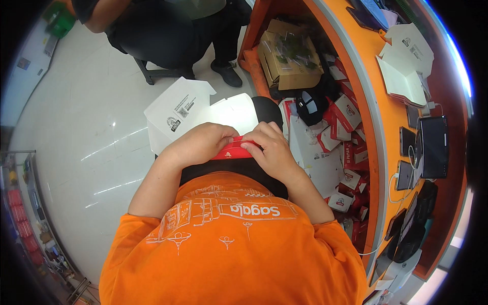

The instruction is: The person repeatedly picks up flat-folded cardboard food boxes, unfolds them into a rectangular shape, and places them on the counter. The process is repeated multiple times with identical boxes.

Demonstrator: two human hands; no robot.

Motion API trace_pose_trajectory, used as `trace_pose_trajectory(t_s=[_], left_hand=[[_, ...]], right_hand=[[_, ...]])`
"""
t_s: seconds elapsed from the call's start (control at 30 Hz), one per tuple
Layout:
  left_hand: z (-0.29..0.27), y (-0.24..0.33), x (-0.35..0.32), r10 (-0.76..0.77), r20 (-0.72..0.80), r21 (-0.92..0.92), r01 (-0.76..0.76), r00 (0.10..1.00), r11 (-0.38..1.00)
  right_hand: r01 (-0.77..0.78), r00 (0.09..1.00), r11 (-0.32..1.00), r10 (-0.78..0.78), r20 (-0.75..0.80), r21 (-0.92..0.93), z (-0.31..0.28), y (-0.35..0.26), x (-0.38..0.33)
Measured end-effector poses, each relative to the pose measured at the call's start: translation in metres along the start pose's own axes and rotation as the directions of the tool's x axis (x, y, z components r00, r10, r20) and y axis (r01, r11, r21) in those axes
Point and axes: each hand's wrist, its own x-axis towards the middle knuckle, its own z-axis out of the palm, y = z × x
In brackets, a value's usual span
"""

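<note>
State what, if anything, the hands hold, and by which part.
An open white carton, pinched by the left hand and right hand at its red near flap.

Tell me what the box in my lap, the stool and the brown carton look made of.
Box: likely thin paperboard, smooth white inside, with crisp folded edges. Stool: perhaps plastic, going by its dull, dark legs; painted metal is possible. Carton: probably cardboard, plain brown with open flaps.
</note>
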Motion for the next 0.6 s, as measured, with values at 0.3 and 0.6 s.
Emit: trace_pose_trajectory(t_s=[0.3, 0.6], left_hand=[[-0.021, 0.022, -0.004, 0.009, 0.053, 0.163, -0.018, 0.999, 0.986], [-0.025, 0.024, 0.000, 0.070, -0.042, 0.148, -0.063, 0.997, 0.987]], right_hand=[[-0.011, 1.000, 0.993, 0.011, 0.003, 0.119, -0.013, -0.013, 0.005], [0.085, 0.955, 0.989, -0.115, -0.275, -0.118, -0.006, -0.013, 0.006]])
